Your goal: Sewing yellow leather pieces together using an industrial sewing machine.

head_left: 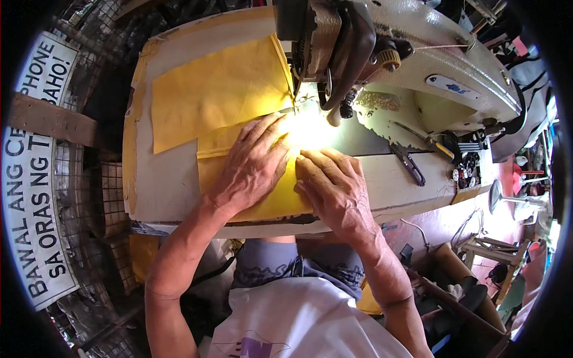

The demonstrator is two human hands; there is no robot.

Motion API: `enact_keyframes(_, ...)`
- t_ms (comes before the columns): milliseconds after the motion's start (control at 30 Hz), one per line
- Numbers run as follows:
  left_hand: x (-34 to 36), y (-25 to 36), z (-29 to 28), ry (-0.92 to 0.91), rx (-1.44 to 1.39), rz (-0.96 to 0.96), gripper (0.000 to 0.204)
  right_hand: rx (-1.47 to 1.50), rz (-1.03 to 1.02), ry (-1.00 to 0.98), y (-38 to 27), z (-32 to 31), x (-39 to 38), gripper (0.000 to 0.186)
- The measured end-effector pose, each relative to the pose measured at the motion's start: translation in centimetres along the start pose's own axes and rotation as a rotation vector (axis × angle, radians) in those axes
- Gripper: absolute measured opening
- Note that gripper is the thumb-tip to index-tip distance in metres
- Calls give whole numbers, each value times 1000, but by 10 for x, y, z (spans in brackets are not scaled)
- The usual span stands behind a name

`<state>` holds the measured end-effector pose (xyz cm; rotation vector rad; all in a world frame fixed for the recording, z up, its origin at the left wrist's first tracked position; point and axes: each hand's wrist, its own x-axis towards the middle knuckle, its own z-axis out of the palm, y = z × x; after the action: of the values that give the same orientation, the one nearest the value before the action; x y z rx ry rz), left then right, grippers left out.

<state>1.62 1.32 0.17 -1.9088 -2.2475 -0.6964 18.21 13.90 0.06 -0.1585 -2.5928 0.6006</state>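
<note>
At centre frame, the left hand [253, 164] and right hand [334, 185] press flat, fingers spread, on yellow cloth [218, 98] at the sewing machine [418, 65]. Most cloth lies past the needle, upper left; judging by this, a short stretch remains.

Left hand [253, 164] flat, palm down, fingers spread and pointing forward; right hand [334, 185] flat beside it, fingers together, both forearms bare, coming from lower edge

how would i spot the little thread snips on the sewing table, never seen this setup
Start at the sewing machine on the pale table. Right of the person's right hand, below the machine's arm, lie the thread snips. They are dark and slim, unlike the yellow-handled tool beside them.
</note>
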Motion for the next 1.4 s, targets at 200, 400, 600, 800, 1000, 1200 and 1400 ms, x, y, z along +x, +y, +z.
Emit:
enact_keyframes(200,2,-3,1,-41,35,5,33,-16,-16,-10,2,2,0,42)
enact_keyframes(400,4,-5,-1,-67,44,6,34,2,19,-19,1,0,1,40)
enact_keyframes(600,6,-7,-3,-78,37,14,35,-2,23,-24,1,0,3,42)
enact_keyframes(800,7,-8,-2,-69,2,10,34,-8,23,-50,2,0,1,43)
enact_keyframes(1000,6,-9,-4,-91,18,10,35,-11,27,-54,1,-1,1,41)
enact_keyframes(1200,6,-11,-4,-91,-1,31,35,-16,16,-42,1,-1,1,42)
enact_keyframes(1400,6,-10,-3,-102,-23,22,38,-26,11,-59,2,-2,2,43)
